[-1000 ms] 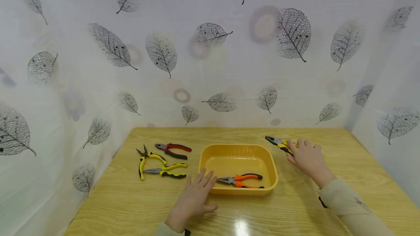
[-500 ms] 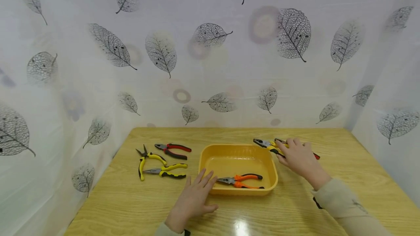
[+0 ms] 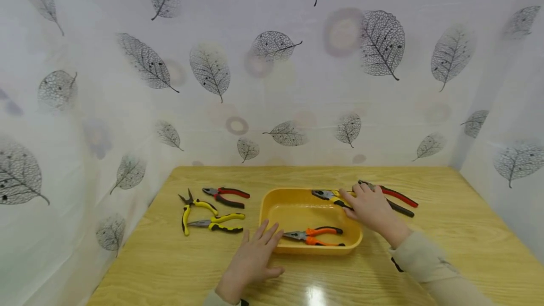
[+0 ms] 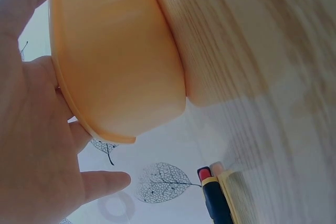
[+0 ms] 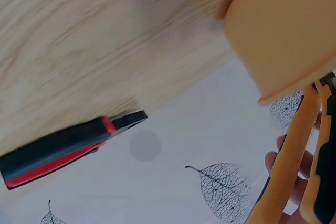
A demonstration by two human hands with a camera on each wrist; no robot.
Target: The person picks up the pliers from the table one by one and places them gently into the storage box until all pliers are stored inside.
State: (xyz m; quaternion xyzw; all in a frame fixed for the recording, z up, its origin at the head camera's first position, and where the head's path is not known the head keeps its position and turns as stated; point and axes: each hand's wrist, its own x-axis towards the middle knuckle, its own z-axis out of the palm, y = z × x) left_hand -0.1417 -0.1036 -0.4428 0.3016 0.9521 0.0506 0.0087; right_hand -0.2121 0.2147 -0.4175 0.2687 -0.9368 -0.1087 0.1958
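My right hand [image 3: 374, 211] grips yellow-and-black pliers [image 3: 325, 194] by the handles, their metal head over the far right part of a yellow plastic tray [image 3: 267, 202]. In the right wrist view the handles of these pliers [image 5: 289, 166] run beside the tray's outer wall. My left hand [image 3: 252, 261] rests with spread, straight fingers on the tray's near left rim; the left wrist view shows the fingers along the tray's side [image 4: 121, 61]. Inside the tray lie orange-and-black long-nose pliers [image 3: 312, 235], near its front wall.
Left of the tray lie red-and-black pliers [image 3: 225, 196], yellow needle-nose pliers [image 3: 216, 223] and opened yellow pliers [image 3: 189, 207]. Another red-and-black pair of pliers [image 3: 397, 196] lies on the wooden table [image 3: 170, 268] behind my right hand. A leaf-patterned curtain [image 3: 272, 84] surrounds the table.
My right hand has carried the yellow-and-black pliers leftward from the table to over the tray, uncovering the red-and-black pliers on the right. My left hand stays at the rim.
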